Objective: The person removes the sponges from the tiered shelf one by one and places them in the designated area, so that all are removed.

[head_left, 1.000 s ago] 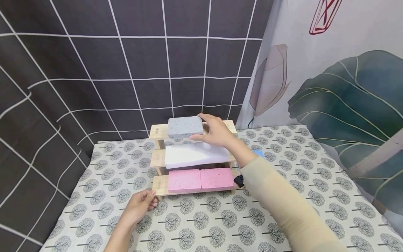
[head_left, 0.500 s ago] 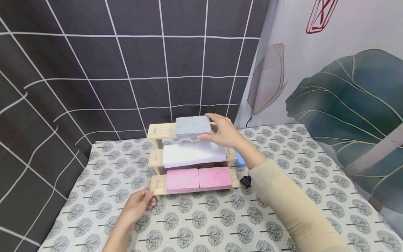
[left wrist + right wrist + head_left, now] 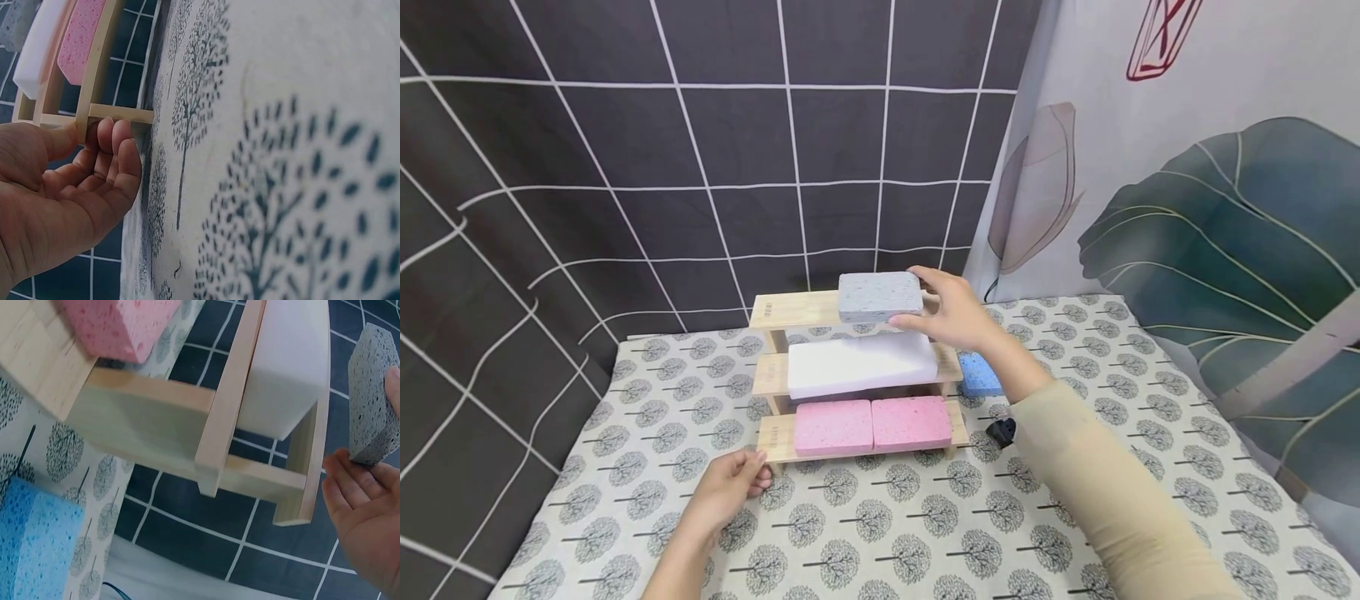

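A three-tier wooden stand (image 3: 797, 309) stands on the cloth. My right hand (image 3: 953, 310) grips a grey speckled sponge (image 3: 880, 297) by its right end, over the right part of the top tier. In the right wrist view a small gap shows between the sponge (image 3: 372, 394) and the top tier. Two pink sponges (image 3: 833, 427) lie side by side on the bottom tier, and a white block (image 3: 861, 365) lies on the middle one. My left hand (image 3: 730, 486) pinches the bottom tier's left front corner between thumb and fingers.
A blue sponge (image 3: 980, 375) lies on the tree-print cloth (image 3: 880, 533) right of the stand, partly behind my right forearm. A small black object (image 3: 1002, 432) sits nearer. Behind the stand hangs a dark grid-patterned curtain (image 3: 730, 133).
My right hand has moved the grey sponge rightward along the top tier, from left of its middle toward the right end. The left hand keeps its place at the bottom corner.
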`<state>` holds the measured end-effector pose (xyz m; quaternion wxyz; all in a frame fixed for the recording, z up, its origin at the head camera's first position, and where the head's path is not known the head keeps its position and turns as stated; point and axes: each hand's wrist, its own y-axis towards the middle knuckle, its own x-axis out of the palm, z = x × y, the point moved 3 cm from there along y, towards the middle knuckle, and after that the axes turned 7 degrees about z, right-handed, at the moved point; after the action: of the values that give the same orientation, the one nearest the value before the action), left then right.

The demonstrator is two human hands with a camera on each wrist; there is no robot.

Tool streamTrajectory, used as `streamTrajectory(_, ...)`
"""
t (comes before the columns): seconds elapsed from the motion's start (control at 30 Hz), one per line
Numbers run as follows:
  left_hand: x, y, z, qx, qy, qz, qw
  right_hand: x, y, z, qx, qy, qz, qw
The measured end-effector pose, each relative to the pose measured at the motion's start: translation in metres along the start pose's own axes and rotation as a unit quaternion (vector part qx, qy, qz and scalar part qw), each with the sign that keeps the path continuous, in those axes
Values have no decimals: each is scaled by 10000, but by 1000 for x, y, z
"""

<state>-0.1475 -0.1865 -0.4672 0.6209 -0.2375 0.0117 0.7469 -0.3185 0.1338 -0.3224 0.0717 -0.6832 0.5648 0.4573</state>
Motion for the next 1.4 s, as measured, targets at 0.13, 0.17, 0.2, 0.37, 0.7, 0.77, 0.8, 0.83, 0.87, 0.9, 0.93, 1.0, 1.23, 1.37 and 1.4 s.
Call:
streamTrajectory(0.13, -1, 0, 0, -26, 25, 8, 10000, -4, -2, 3, 187, -43, -51, 9998)
streamTrajectory(0.17, -1, 0, 0, -30, 23, 9, 10000, -5, -3, 4, 227, -50, -74, 9997)
streamTrajectory(0.2, -1, 0, 0, -31, 16, 8, 10000, -6, -4, 5, 260, -53, -98, 9996)
streamTrajectory(0.37, -1, 0, 0, -15, 9, -22, 10000, -9, -9, 9, 324, 69, -110, 9994)
streamTrajectory(0.7, 0, 0, 1, -49, 149, 22, 9999, -23, -19, 22, 119, -163, 138, 9997)
streamTrajectory(0.77, 0, 0, 1, -58, 170, 30, 9998, -25, -20, 25, 77, -131, 165, 9997)
streamTrajectory(0.8, 0, 0, 1, -54, 170, 25, 9998, -27, -22, 26, 83, -86, 170, 9998)
streamTrajectory(0.83, 0, 0, 1, -55, 179, 28, 9998, -28, -23, 27, 76, -62, 184, 9998)
streamTrajectory(0.87, 0, 0, 1, -63, 192, 41, 9998, -30, -23, 29, 67, -45, 193, 9998)
streamTrajectory(0.9, 0, -1, 1, -64, 197, 45, 9998, -31, -24, 30, 78, -48, 202, 9998)
streamTrajectory(0.93, 0, -1, 1, -67, 188, 41, 9998, -32, -25, 32, 86, -36, 209, 9997)
streamTrajectory(1.0, 1, 0, 1, -64, 166, 35, 9998, -35, -27, 35, 169, -51, 223, 9996)
streamTrajectory(1.23, 1, 1, -1, -65, 79, -17, 9999, -40, -34, 52, 421, 58, 265, 9987)
streamTrajectory(1.37, 1, 1, 0, -69, 83, -21, 9999, -44, -38, 59, 445, 90, 276, 9986)
streamTrajectory(1.4, 1, 2, -1, -66, 87, -22, 9999, -45, -38, 60, 460, 90, 281, 9985)
